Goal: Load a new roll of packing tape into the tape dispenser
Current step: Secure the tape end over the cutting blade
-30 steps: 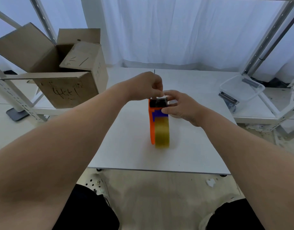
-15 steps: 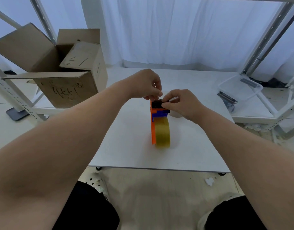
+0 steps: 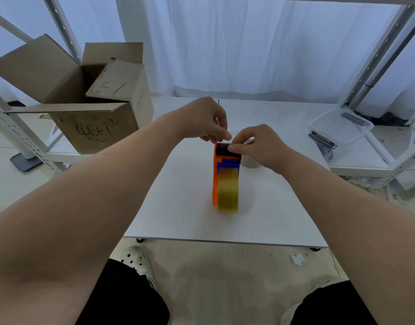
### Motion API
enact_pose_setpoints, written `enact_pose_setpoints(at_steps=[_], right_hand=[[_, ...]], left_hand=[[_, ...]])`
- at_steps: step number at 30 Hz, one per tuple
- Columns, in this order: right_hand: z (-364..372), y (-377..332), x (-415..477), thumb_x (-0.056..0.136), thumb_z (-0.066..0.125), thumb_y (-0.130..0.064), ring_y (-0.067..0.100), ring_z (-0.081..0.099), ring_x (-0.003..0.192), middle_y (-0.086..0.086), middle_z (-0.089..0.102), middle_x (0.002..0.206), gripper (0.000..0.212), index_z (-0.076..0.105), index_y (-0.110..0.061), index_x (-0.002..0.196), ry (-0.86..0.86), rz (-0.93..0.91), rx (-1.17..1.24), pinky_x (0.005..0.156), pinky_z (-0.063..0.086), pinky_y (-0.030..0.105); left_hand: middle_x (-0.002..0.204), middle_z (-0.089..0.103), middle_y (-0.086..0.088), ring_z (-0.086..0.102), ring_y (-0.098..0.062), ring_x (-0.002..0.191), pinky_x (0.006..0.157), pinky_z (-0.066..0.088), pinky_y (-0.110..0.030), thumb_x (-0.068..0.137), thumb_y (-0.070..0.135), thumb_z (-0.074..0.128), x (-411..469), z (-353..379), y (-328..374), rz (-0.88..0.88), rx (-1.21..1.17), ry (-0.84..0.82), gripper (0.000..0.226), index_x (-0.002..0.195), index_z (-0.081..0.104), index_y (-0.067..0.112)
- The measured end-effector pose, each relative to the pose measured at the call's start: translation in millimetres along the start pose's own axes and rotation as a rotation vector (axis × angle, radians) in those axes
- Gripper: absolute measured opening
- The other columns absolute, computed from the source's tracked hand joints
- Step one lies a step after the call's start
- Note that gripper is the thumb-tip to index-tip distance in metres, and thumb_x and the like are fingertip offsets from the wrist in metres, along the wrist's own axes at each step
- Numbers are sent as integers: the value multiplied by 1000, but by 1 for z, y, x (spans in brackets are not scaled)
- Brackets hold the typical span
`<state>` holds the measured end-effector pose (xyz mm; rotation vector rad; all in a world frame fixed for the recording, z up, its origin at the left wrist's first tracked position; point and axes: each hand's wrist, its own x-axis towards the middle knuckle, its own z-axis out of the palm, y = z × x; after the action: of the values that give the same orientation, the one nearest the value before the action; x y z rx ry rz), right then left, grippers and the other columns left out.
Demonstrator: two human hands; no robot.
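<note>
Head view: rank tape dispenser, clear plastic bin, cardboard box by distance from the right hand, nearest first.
1. Tape dispenser: right hand pinches its top, mid-table.
2. Clear plastic bin: on the right, on the side shelf.
3. Cardboard box: far left, open.

Only one view on my end, the head cam, wide-angle, sitting up high and tilted forward and down. Both forearms run in from the bottom corners and meet mid-frame, so the left hand [image 3: 205,119] and right hand [image 3: 255,144] land nearly dead center, fairly near the lens. Just below the hands I get the white table [image 3: 178,207], and below that the floor and my knees. Well off to the left of the left hand there's a cardboard box [image 3: 94,106]; beyond the hands, white curtains [image 3: 248,48]. Edges bend noticeably.
</note>
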<state>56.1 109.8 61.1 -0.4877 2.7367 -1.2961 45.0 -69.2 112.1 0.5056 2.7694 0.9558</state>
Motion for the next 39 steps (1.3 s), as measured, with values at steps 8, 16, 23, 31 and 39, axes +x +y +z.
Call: enact_pose_setpoints(at_steps=[8,16,23,31,39], right_hand=[[-12,4,-5,85,70,-18,8,55,77,0,65,79,12,71,-7,86,11,94,50,66,42,21],[-13,7,-9,84,69,-15,5,54,70,-4,62,74,13,72,-2,86,132,196,136,61,41,18],[-12,5,-7,81,71,-11,14,58,77,2,63,77,14,65,-12,68,189,332,275,66,48,23],[-12,1,-5,73,68,-8,23,53,76,15,53,82,10,59,-9,78,226,413,336,67,43,33],[-13,-3,-4,77,67,-9,30,56,79,37,60,105,30,59,16,90,241,397,309,76,54,39]], left_hand=[[87,71,-3,70,-14,79,71,59,-26,81,43,67,-4,1,-1,-33,-113,115,39,96,65,7],[136,47,-7,52,-23,115,86,50,-32,69,50,77,1,74,-16,-224,-148,-135,102,146,19,18],[127,43,-3,51,-22,110,87,50,-34,63,46,82,9,112,-16,-202,-211,41,95,134,24,22],[100,54,5,53,-16,87,67,40,-25,76,56,66,8,114,-14,-153,-87,240,58,115,44,19],[106,56,2,55,-16,91,69,44,-26,73,57,68,4,115,-12,-132,-67,222,65,120,42,20]])
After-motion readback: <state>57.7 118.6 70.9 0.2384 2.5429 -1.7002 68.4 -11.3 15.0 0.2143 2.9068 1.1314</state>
